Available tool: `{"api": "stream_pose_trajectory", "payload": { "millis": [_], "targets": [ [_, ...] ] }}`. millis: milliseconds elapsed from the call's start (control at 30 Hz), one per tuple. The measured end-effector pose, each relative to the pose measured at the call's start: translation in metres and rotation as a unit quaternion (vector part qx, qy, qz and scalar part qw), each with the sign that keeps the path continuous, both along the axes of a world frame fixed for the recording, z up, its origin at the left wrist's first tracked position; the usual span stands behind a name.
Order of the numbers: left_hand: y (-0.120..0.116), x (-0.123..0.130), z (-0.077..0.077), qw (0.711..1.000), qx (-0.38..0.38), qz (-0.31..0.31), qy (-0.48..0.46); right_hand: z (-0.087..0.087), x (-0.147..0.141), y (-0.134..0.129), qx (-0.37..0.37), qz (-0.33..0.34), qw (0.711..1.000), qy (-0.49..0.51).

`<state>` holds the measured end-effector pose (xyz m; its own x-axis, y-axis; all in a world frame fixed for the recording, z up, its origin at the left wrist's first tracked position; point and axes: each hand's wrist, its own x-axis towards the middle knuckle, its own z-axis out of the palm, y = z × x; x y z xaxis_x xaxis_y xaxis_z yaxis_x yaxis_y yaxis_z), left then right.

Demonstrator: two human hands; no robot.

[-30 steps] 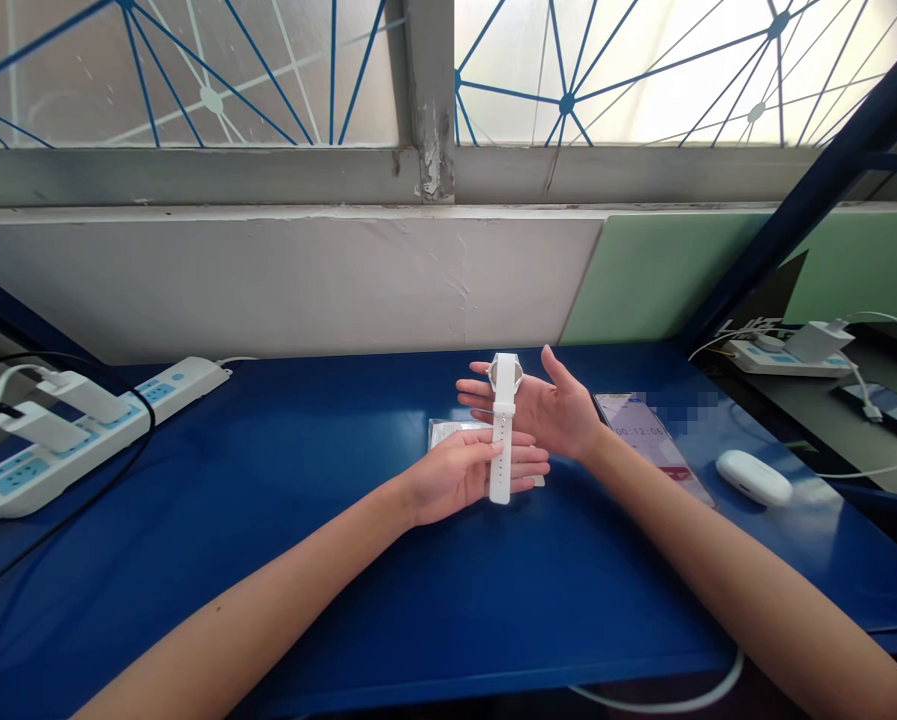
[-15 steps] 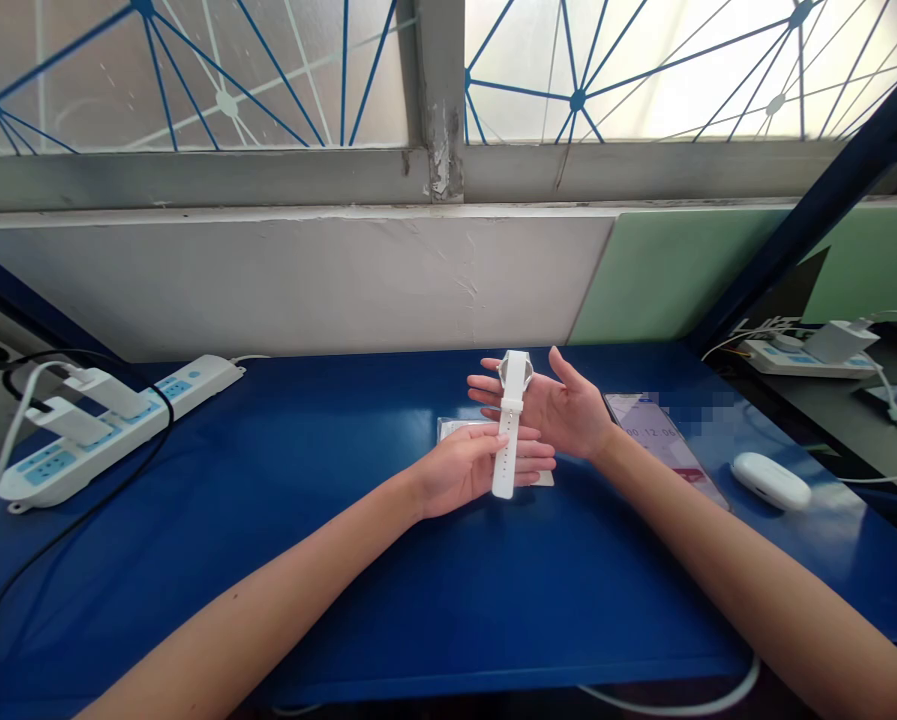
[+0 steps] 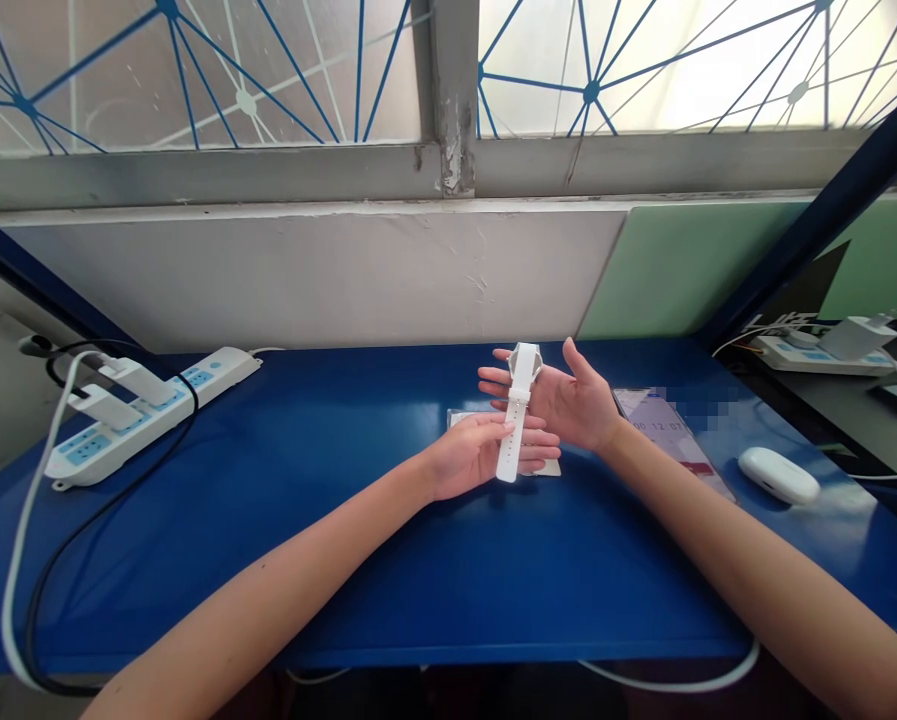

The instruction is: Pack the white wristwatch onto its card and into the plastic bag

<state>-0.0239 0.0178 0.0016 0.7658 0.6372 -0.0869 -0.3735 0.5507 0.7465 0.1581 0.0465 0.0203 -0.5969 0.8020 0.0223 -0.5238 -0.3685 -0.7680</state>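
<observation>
A white wristwatch point(image 3: 524, 372) with a white strap is held up over the desk, its strap end hanging toward me and leaning slightly. My left hand point(image 3: 467, 455) grips the lower strap, thumb on top and the other fingers stretched out beneath. Just behind the watch case, my right hand point(image 3: 568, 400) is open, palm turned up and thumb spread. Whether its fingers touch the case I cannot tell. Partly covered by my left hand, a flat pale item point(image 3: 459, 416) lies on the desk.
Right of my right hand lie a phone point(image 3: 669, 435) showing a timer and a white rounded case point(image 3: 778, 475). A power strip point(image 3: 215, 372) with plugged-in chargers and cables stands on the left of the blue desk point(image 3: 358, 580). A second power strip point(image 3: 815, 355) is at far right.
The camera view has shifted, so everything sits further right and slightly higher. The watch leans a little more. Both hands keep nearly the same pose.
</observation>
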Motion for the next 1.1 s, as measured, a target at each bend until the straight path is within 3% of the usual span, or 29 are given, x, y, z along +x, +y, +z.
{"api": "stream_pose_trajectory", "payload": {
  "millis": [1100],
  "targets": [
    [-0.0030,0.0056,0.0027,0.998,-0.021,0.042,0.048,0.0056,0.0016,-0.0004,0.024,0.009,1.000,-0.010]
  ]
}}
